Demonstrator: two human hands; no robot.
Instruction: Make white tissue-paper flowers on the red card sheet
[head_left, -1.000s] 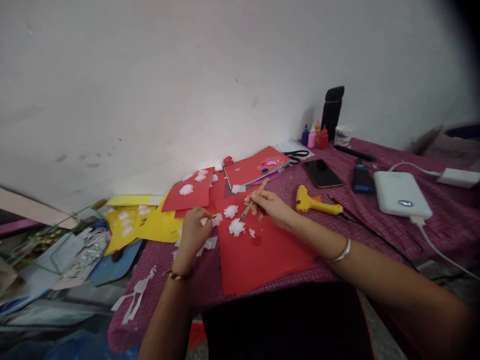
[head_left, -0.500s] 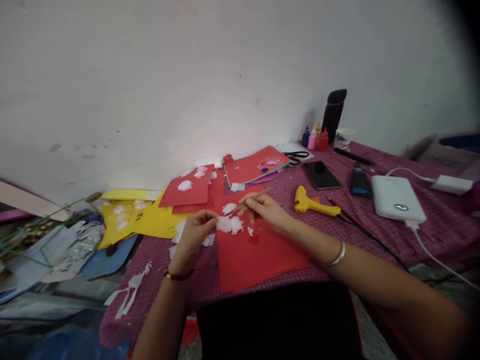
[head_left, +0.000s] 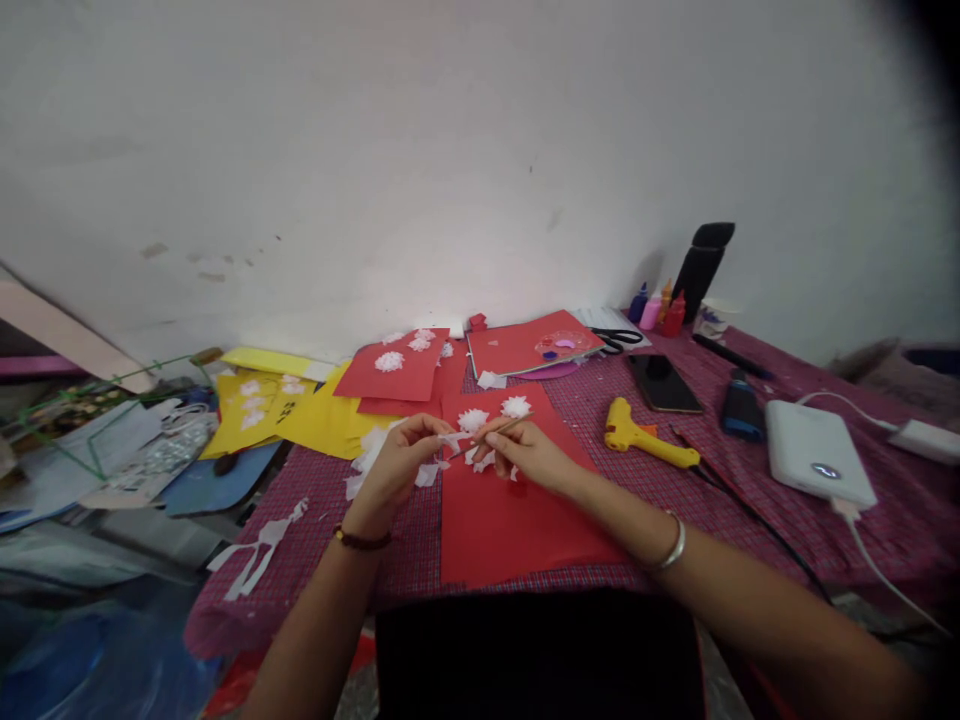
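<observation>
A small piece of white paper (head_left: 452, 440) is pinched between the thumb and fingers of my left hand (head_left: 409, 455). My right hand (head_left: 529, 452) holds a thin paintbrush (head_left: 517, 421) like a pen, its tip close to that paper. Beneath both hands lies a red sheet of card (head_left: 517, 530). Two fluffy white paper flowers (head_left: 515, 406) sit toward its far side, and more white paper shows partly hidden behind my right hand. Loose white scraps (head_left: 367, 460) lie by my left hand.
Red cards with white flowers (head_left: 390, 362) and yellow cards (head_left: 315, 425) lie to the left. On the right are a yellow glue gun (head_left: 645, 437), a phone (head_left: 664, 383), a white power bank (head_left: 819, 455) and paint bottles (head_left: 673, 315). Black-handled scissors (head_left: 619, 338) rest at the back.
My left hand has lifted the white paper piece off the red card. The brush has come away from the card to the piece, and the view has shifted slightly.
</observation>
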